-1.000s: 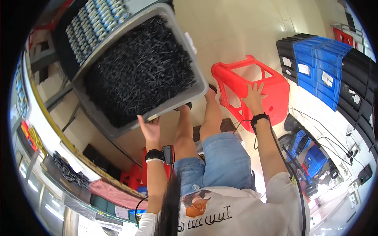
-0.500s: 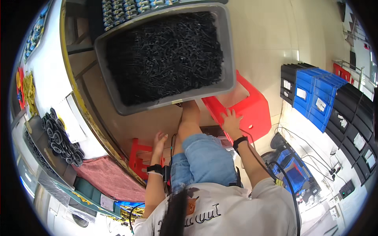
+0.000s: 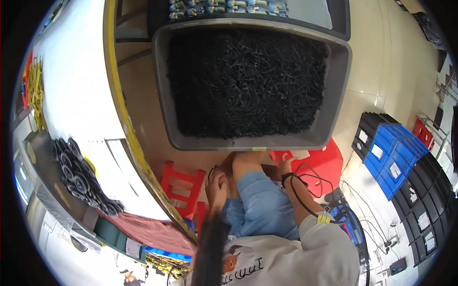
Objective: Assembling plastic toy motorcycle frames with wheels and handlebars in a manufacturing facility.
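Observation:
My left hand (image 3: pixel 217 187) is by my left leg, below the near rim of the bin, with nothing visible in it; its fingers are slightly bent and apart. At the left edge of a red plastic stool (image 3: pixel 329 164) is my right hand (image 3: pixel 285 167), a dark band on its wrist. Its fingers are small and partly hidden there, so whether they grip the stool cannot be told. Ahead of my knees stands a large grey bin (image 3: pixel 229 144), filled with many thin black pieces (image 3: pixel 253 81). Neither hand touches the bin.
A white-topped table (image 3: pixel 76 71) with a yellow edge runs along the left, bearing black wheels (image 3: pixel 78 178). Beneath it is another red stool (image 3: pixel 179 183). Small blue-and-beige items (image 3: pixel 229 7) lie in rows behind the bin. Blue crates (image 3: pixel 393 152) and black crates stand right; cables trail nearby.
My view has shifted, and the bin appears farther right and squarer to me. My left hand has come in against my leg. The right hand's spread fingers have drawn in at the stool's edge.

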A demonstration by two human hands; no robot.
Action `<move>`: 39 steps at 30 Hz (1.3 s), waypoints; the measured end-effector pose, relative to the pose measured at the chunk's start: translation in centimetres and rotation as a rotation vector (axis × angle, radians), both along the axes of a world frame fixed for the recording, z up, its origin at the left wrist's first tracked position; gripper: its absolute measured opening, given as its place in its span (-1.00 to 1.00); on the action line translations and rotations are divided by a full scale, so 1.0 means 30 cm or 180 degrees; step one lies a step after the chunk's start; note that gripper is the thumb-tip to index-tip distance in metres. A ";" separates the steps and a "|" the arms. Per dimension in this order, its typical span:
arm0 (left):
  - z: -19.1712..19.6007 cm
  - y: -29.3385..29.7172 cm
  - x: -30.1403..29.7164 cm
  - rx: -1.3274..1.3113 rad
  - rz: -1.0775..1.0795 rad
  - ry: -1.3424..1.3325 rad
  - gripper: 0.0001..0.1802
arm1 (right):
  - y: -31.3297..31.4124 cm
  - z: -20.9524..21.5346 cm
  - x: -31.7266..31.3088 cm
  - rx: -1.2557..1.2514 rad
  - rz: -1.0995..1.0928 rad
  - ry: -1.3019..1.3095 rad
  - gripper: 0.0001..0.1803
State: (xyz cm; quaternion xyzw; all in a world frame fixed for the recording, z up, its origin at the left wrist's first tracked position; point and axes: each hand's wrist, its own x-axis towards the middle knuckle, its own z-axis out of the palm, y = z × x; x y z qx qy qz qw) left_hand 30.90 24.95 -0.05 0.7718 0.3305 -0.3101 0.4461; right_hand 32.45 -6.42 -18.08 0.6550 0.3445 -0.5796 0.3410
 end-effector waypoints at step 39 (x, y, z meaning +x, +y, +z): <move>0.057 -0.097 0.043 0.0938 0.1358 -0.1442 -0.64 | 0.193 -0.100 0.607 0.1438 -0.3337 0.0631 -0.43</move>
